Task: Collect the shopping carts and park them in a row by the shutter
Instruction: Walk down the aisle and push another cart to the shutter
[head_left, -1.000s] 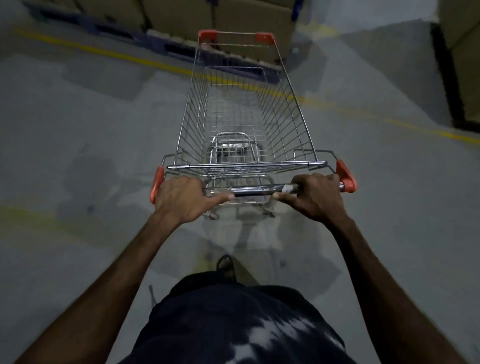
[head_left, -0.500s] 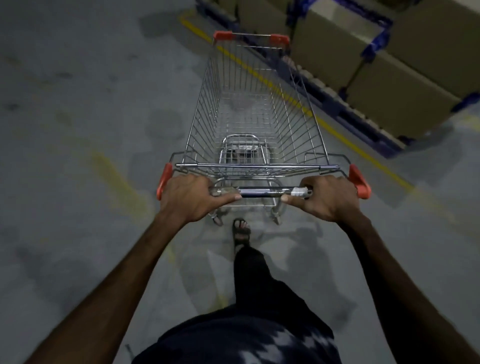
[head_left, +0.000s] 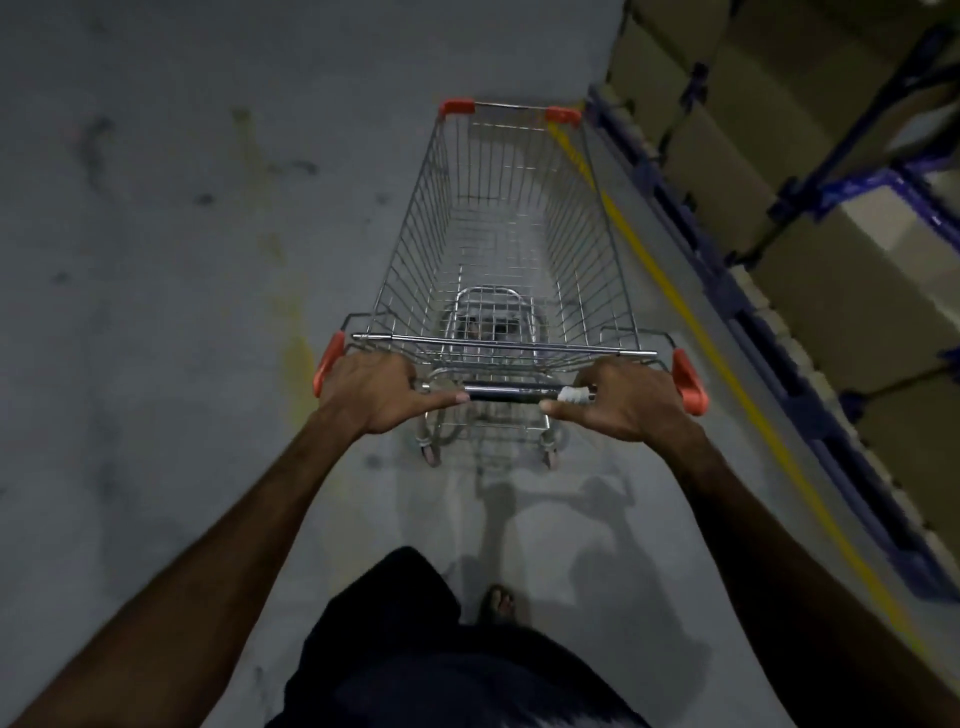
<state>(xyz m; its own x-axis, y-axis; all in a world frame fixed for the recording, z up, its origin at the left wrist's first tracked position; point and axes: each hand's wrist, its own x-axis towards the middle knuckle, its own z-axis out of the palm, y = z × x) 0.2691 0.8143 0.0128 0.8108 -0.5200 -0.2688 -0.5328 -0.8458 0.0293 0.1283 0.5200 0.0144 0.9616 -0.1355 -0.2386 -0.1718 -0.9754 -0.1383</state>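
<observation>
We see one wire shopping cart (head_left: 511, 249) centre frame, basket pointing away from us, standing on grey concrete floor (head_left: 171, 270). Its handle bar (head_left: 511, 392) runs across the near end, dark in the middle with a pale wrapped patch towards the right. Orange plastic bumpers sit at both handle ends and on both far top corners. Child-seat flap (head_left: 491, 317) is folded inside the basket at the near end. Two rear wheels show just below the handle.

Left hand (head_left: 376, 392) grips the left part of the bar, fingers curled over it, thumb stretched along the bar towards centre. Right hand (head_left: 628, 397) grips the right part the same way, thumb pointing inward beside the pale patch. Both arms reach out from the bottom corners.

Yellow floor line (head_left: 727, 384) runs from far centre to near right, passing just beside the cart's right side. Beyond it, on the right, blue pallet racking (head_left: 779, 332) holds brown cardboard boxes (head_left: 841, 306). That area is blurred.

Near bottom centre we see dark shorts (head_left: 415, 660) and one sandalled foot (head_left: 497, 605) on the floor behind the cart. Faded yellow smear marks the floor left of the cart. No shutter in view.
</observation>
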